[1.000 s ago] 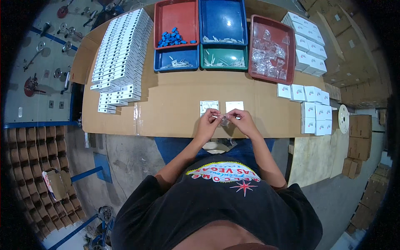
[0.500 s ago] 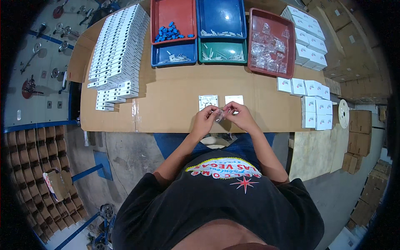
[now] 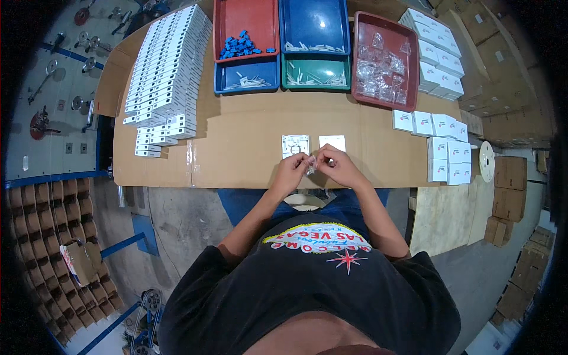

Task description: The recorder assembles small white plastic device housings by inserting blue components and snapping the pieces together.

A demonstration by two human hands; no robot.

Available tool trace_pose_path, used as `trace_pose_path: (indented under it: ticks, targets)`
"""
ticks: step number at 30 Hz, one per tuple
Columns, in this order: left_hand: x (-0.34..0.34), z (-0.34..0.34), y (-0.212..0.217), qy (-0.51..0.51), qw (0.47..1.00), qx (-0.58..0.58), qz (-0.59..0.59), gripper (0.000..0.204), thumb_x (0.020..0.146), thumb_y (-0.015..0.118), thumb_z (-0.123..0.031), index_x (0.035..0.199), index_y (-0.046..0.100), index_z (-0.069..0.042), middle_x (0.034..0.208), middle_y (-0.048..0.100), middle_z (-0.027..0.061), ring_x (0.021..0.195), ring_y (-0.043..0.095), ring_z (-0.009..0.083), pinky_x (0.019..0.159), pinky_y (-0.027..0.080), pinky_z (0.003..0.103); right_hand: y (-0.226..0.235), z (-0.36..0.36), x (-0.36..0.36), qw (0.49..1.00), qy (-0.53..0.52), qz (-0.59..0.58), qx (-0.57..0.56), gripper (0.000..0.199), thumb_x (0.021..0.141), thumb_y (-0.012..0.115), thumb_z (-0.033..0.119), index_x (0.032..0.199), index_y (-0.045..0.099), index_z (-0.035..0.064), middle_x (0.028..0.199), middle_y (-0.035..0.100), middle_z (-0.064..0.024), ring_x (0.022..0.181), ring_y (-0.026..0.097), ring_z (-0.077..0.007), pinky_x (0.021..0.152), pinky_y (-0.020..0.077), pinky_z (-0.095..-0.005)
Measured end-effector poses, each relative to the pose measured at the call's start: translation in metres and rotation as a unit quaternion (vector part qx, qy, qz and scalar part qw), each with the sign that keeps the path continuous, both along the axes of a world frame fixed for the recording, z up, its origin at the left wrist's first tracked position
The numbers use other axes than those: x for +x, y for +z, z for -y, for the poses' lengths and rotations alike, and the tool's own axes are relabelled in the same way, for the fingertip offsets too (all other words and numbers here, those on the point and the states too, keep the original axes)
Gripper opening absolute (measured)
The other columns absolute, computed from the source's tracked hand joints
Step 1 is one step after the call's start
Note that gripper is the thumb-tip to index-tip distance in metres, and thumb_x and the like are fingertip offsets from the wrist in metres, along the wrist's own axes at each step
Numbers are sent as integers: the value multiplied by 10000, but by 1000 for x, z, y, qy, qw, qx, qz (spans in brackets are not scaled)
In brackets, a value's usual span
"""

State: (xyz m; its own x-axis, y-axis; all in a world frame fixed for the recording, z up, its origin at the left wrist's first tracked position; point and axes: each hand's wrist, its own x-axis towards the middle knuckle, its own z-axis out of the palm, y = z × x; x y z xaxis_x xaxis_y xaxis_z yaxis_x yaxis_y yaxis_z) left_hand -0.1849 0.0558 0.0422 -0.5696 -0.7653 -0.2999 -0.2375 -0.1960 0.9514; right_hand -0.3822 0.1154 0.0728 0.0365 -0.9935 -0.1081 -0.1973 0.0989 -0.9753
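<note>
A small clear plastic bag (image 3: 311,167) is pinched between both hands, close to the table's front edge. My left hand (image 3: 292,170) grips one side of it with closed fingertips, and my right hand (image 3: 337,167) grips the other. What the bag contains is too small to make out. Just beyond the left fingers lies a white open plastic housing (image 3: 295,144) with its inner frame showing. A plain white square cover (image 3: 332,141) rests beside it, past the right hand.
Trays stand at the back: a red one (image 3: 245,13) with blue pieces, blue and green (image 3: 316,88) ones with thin white pieces, and a dark red one (image 3: 362,97) with clear bags. White boxes are stacked at left (image 3: 168,65) and right (image 3: 439,160) on the cardboard-covered table (image 3: 248,142).
My right hand has shifted very slightly left, and the fingers of both hands have changed position a little on the bag. The housing and cover stay where they were.
</note>
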Motion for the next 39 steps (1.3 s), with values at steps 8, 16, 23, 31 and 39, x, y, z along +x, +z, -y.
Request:
trace_pose_path:
  ticks: [8, 16, 23, 31, 39]
  targets:
    - [5, 5, 2, -51, 997, -32, 42, 298, 1060, 590, -264, 1002, 708, 4, 767, 642, 37, 733, 536, 93, 661, 452, 289, 7, -1, -1, 1000, -5, -3, -26, 79, 879, 726, 33, 858, 657, 1, 962, 602, -17, 807, 560, -75, 675, 449, -222]
    - [7, 14, 2, -43, 999, 17, -11, 304, 1084, 565, -259, 998, 696, 2, 861, 652, -6, 837, 555, 68, 764, 472, 263, 11, -2, 3, 996, -34, 57, 64, 100, 943, 732, 107, 923, 698, 15, 834, 651, 24, 692, 511, -18, 597, 415, -208]
    - [8, 12, 29, -24, 995, -60, -70, 277, 976, 730, -227, 1128, 718, 4, 986, 739, 60, 951, 673, 139, 886, 519, 298, 13, -1, 2, 999, -2, -27, 24, 163, 962, 709, 167, 1028, 727, 20, 850, 695, -55, 715, 592, -106, 650, 494, -275]
    - [19, 22, 44, -102, 990, -101, 18, 364, 892, 805, -184, 1190, 711, 4, 1056, 766, 118, 993, 714, 180, 899, 549, 331, 26, 9, 8, 998, 33, -49, 1, 184, 955, 704, 182, 1065, 745, 39, 904, 715, -93, 741, 646, -159, 678, 516, -307]
    - [25, 25, 35, -53, 996, -64, 13, 306, 915, 764, -114, 1199, 723, -7, 1018, 772, 95, 955, 711, 152, 869, 555, 321, 39, 24, 9, 993, 55, -105, -21, 168, 955, 724, 174, 1050, 763, 40, 889, 702, -57, 731, 599, -141, 641, 461, -274]
